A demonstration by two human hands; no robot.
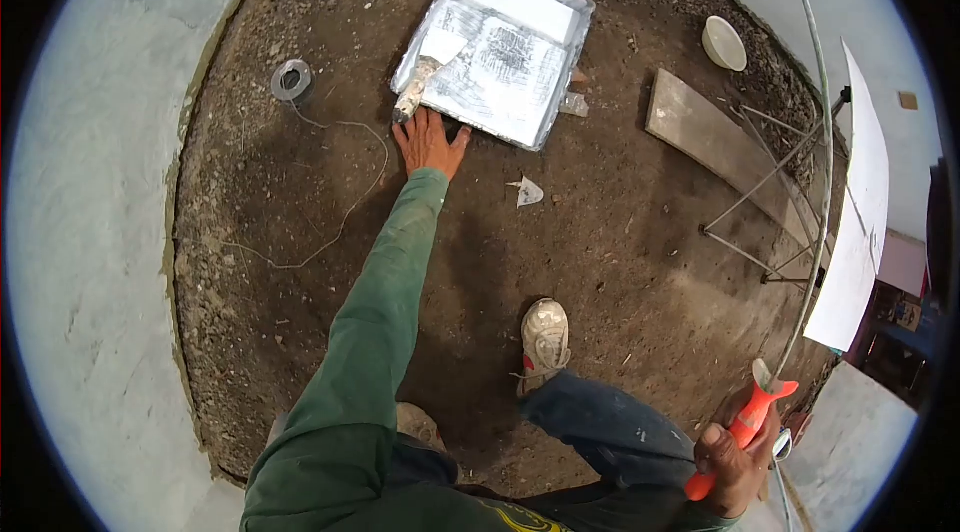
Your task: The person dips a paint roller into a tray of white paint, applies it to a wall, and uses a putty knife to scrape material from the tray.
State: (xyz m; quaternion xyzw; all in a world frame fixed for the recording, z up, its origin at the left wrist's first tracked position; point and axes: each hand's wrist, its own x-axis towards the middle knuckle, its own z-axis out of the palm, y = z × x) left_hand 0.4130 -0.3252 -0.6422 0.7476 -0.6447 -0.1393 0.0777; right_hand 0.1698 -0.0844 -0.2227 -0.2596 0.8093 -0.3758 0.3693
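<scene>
My left hand (430,144) reaches down to the near edge of a paint tray (568,82) smeared with white paint. Its fingers are spread, with the fingertips at the tray's rim, close to the handle end of a putty knife. That putty knife (428,72) lies across the tray's left side, its wooden handle stained and its blade whitish. At the lower right my right hand (740,462) is wrapped round an orange-handled tool (752,417). A small pale piece shows at the tool's top; its working end is not clear.
A roll of grey wire or tape (291,80) lies on the dirt floor, a thin cord trailing from it. Towards the right are a white bowl (724,43), a wooden board (715,132), a metal frame (752,190), a white panel (860,202) and a long pole (824,112). Walls curve around.
</scene>
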